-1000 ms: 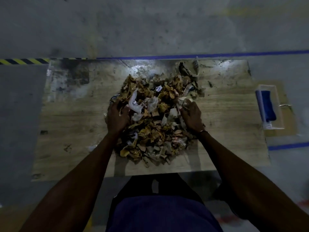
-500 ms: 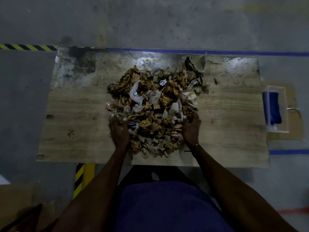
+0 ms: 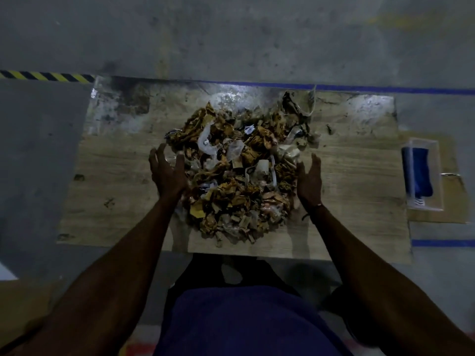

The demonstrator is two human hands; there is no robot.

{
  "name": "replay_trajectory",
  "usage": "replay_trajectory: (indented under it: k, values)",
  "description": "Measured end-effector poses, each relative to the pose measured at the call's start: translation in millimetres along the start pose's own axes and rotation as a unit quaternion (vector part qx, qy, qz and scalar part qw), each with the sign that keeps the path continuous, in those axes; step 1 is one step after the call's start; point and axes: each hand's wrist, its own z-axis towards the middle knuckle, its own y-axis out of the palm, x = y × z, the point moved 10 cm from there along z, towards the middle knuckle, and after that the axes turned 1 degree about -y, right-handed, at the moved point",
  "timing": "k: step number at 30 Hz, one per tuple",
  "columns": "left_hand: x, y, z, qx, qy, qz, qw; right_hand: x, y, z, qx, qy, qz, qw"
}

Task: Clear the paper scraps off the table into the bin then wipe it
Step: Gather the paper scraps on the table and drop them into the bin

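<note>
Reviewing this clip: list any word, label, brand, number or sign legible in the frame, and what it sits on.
None can be read.
Heap of brown and white paper scraps: some pieces carry dark print, too small and blurred.
Clear box holding a blue cloth: white marks at its near end, unreadable.
Yellow-black striped floor tape: pattern only, no text.

No legible text, brand, label or number found. Printing on paper scraps (image 3: pixel 231 170) too small and blurred to be read. Yellow-black hazard striping (image 3: pixel 46 76) seen on floor beyond bench (image 3: pixel 115 191); blue tape line (image 3: pixel 385 88) marked alongside, no wording carried.
</note>
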Motion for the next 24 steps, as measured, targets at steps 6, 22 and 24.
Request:
replay_trajectory:
  k: [6,22,24]
  values:
    - [32.5,52.2,70.4,-0.172,-0.007,0.041,0.984,-38.5,39.9,10.6,-0.132,-0.133,-0.11,0.976]
    - [100.7,114.8,135.9,-0.28,0.135,0.117,0.943,-73.9,-8.0,160.4,0.041,-0.048,-0.104,0.993]
    - [107.7,135.3,130.5,-0.321,0.148,0.123,0.927,-67.2,6.5,191.4,0.014,-0.028,-0.143,0.989]
